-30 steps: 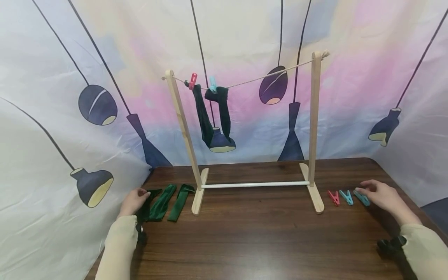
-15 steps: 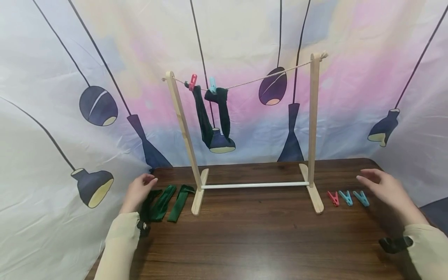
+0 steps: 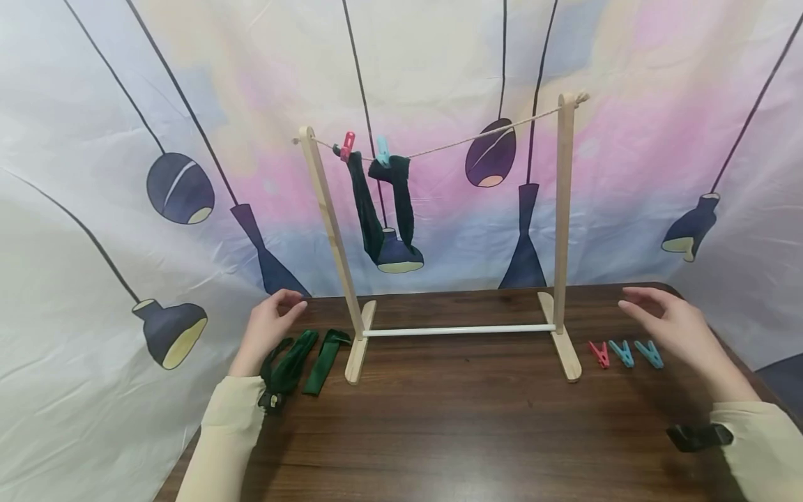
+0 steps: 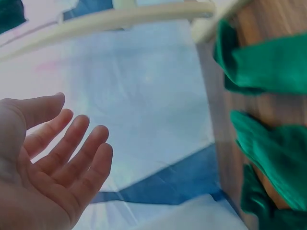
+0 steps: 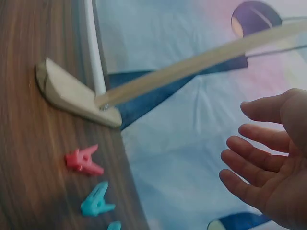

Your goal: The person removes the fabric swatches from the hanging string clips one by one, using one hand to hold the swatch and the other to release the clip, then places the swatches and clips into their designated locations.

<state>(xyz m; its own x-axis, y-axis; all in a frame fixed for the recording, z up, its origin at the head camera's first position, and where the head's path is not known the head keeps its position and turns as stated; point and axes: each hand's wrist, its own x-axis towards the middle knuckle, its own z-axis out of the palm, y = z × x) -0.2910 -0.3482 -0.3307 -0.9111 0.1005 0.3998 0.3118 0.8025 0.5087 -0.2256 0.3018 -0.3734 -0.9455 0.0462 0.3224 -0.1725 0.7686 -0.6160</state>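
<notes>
Loosely relaxed, left hand hovers near cloths, right hand likewise near clothespins, worktop below, lamp-printed backdrop behind.

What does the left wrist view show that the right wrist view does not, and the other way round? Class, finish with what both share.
Only the left wrist view: the left hand, three green cloth pieces on the table, and part of another green piece at the upper left corner.

Only the right wrist view: the right hand, a red clothespin and two blue clothespins, one cut off by the bottom edge.

Both: the brown table, the printed backdrop and part of the wooden rack.
</notes>
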